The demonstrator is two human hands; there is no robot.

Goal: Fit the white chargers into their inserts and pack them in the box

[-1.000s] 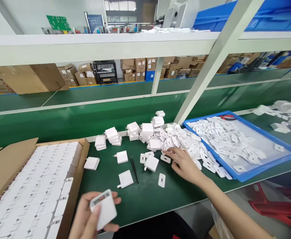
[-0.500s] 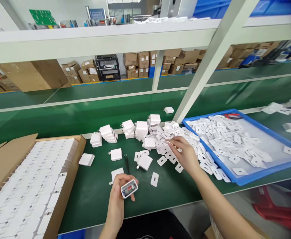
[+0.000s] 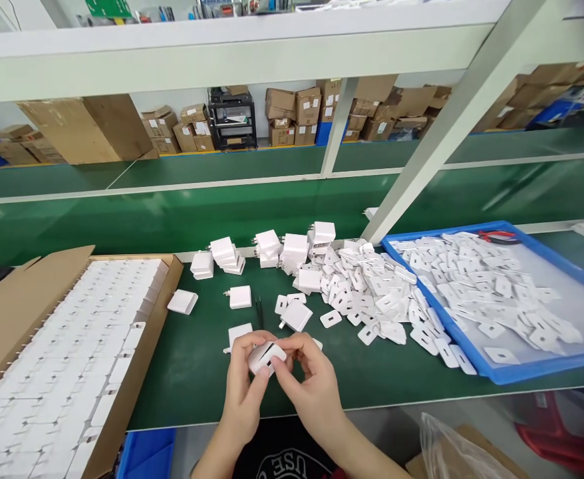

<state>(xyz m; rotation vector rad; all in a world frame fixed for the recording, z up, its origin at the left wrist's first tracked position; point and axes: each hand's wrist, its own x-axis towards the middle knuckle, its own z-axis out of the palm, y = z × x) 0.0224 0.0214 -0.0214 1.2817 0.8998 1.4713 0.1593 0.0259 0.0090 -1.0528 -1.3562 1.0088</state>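
Note:
My left hand (image 3: pixel 243 389) is closed around a white USB charger (image 3: pixel 255 361) just above the front of the green table. My right hand (image 3: pixel 316 386) pinches a white cover plate (image 3: pixel 275 352) with a small slot, held against the charger's end. A dark gap shows along one side, so the plate sits slightly tilted there. Right behind the hands lie a loose charger (image 3: pixel 296 316), another charger (image 3: pixel 239 332) and black tweezers (image 3: pixel 259 311). A large heap of cover plates (image 3: pixel 366 286) spreads to the right, with stacked chargers (image 3: pixel 294 249) at its left.
An open carton (image 3: pixel 165 313) packed with rows of chargers stands at the left. On the right, a blue-rimmed tray (image 3: pixel 451 339) holds many cover plates and red-handled pliers (image 3: pixel 499 237). A slanted white post (image 3: pixel 422 159) rises behind the heap, below a shelf beam (image 3: pixel 222 66).
My right hand has come from the heap of plates to the left hand, bringing a cover plate onto the charger's open end. The head view has shifted, tilting downward.

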